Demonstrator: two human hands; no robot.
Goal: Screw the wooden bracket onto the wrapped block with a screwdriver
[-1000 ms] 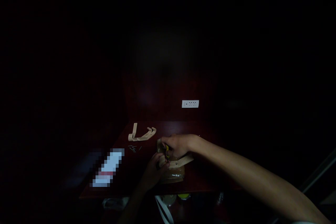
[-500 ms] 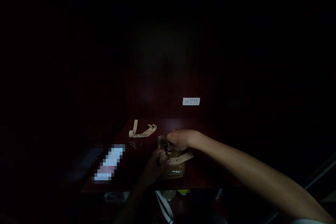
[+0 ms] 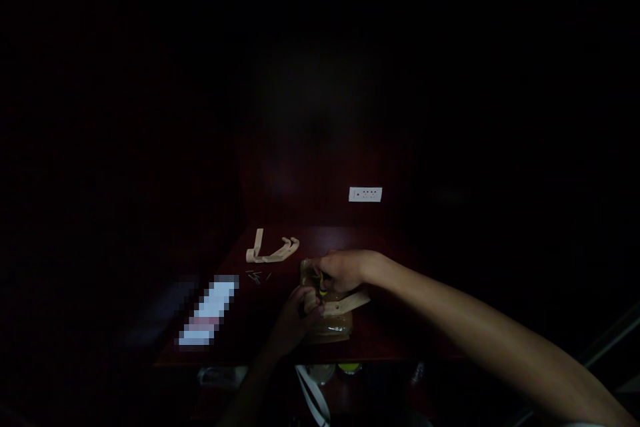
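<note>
In the head view my left hand [image 3: 295, 320] is closed around the left end of a pale wooden piece [image 3: 345, 305] with a small hole or screw in it. Under that piece lies a brown packet wrapped in clear plastic [image 3: 333, 331]. My right hand [image 3: 343, 268] grips a yellow and black tool, seemingly a screwdriver [image 3: 323, 285], pointing down at the wood near my left fingertips. Its tip is too dark to make out. Several thin screws or nails [image 3: 257, 276] lie left of my hands. Behind them rest more pale wooden pieces, some with hooked ends [image 3: 280, 253].
A dark red table [image 3: 240, 340] runs up to a dark wall with a white socket plate [image 3: 365, 195]. A bright, pixelated flat object [image 3: 207, 313] lies at the left. Below the front edge are a white strap [image 3: 314, 397] and a round yellow item [image 3: 349, 367].
My right hand has shifted slightly down, and more of the yellow tool shows. Both hands keep their grip, and the wooden pieces stay in place.
</note>
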